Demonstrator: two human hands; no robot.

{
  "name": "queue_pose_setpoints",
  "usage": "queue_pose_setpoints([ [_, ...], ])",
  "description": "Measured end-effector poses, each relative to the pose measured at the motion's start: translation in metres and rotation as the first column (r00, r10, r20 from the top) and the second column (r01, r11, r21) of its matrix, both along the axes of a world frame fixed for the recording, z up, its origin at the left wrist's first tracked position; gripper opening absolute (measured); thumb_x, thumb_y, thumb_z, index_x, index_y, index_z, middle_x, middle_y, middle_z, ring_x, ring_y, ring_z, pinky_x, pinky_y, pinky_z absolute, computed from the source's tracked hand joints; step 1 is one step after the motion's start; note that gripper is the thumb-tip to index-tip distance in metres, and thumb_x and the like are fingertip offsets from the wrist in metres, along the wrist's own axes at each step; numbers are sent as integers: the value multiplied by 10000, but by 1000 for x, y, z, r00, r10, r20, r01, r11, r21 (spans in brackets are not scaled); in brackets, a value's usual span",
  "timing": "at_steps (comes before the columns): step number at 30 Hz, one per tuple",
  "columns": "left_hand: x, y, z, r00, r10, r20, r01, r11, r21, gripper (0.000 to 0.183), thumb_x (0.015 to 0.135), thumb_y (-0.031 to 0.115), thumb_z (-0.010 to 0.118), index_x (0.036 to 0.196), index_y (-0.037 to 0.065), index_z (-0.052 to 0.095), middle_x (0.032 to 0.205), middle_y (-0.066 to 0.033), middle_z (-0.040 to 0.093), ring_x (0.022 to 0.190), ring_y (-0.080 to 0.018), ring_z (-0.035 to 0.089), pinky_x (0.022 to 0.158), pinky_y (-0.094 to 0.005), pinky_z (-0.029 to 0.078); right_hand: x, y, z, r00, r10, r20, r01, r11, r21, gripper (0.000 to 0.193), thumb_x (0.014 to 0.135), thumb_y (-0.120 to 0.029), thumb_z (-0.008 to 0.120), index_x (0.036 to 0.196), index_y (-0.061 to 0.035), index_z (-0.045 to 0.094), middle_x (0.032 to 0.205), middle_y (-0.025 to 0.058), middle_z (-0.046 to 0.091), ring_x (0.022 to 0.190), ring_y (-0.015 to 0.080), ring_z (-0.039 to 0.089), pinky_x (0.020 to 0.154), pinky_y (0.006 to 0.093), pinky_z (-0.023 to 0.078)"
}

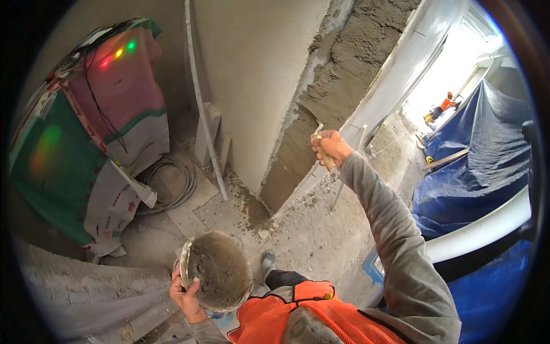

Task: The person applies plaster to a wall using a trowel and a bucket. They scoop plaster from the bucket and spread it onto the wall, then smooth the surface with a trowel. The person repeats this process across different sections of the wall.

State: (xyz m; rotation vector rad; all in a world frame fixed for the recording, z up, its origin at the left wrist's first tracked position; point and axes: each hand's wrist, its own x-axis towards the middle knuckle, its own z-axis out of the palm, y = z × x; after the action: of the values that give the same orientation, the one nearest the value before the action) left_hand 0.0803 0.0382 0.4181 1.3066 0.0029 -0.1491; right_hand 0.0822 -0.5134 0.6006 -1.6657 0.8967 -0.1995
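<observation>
My left hand grips the rim of a round bucket, its thumb over the edge. Grey wet mortar lies inside the bucket. With my right arm stretched forward, my right hand is closed round the pale handle of a trowel. Its bent metal neck points toward the wall, and the blade is hard to make out against the wet mortar. A strip of fresh mortar covers the narrow wall face, rough higher up and smoother near my right hand.
A thin pole leans on the smooth wall at left. Beside it are a coiled cable and a stack draped with printed sheets. Blue tarpaulin hangs at right; farther off, a person in orange works. Debris dots the floor.
</observation>
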Motion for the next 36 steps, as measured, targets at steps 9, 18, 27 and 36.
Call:
queue_pose_setpoints([
  [9,0,-2,11,999,-17,-27,18,1000,20,354,682,42,811,1007,-90,768,1290,-110,713,1075,-213,657,1017,-405,465,5,-5,77,999,-25,-32,24,999,-34,110,1058,-115,621,1059,-9,594,820,57,600,528,132,569,386,318,504],
  [18,2,0,5,999,-10,-34,9,1000,-28,356,675,9,793,1013,-98,768,1292,-122,708,1087,-227,659,1042,-410,456,0,-1,106,1000,-26,10,26,999,31,166,1047,-97,617,1093,33,524,835,94,596,527,151,570,362,337,505],
  [27,11,-7,11,999,-38,-37,37,999,-22,330,664,-23,767,984,-103,745,1267,-126,698,1161,-244,624,1066,-397,430,-18,-1,136,997,-23,80,20,999,44,148,1056,-117,631,1024,7,557,818,82,606,525,133,576,369,319,508],
  [36,15,-19,6,997,-72,1,72,997,32,232,648,-33,758,873,-75,723,1229,-118,694,1113,-246,616,1018,-411,444,-42,-1,183,990,19,139,-17,1000,-16,115,1068,-126,617,1072,-13,601,829,64,618,517,120,575,373,296,490],
])
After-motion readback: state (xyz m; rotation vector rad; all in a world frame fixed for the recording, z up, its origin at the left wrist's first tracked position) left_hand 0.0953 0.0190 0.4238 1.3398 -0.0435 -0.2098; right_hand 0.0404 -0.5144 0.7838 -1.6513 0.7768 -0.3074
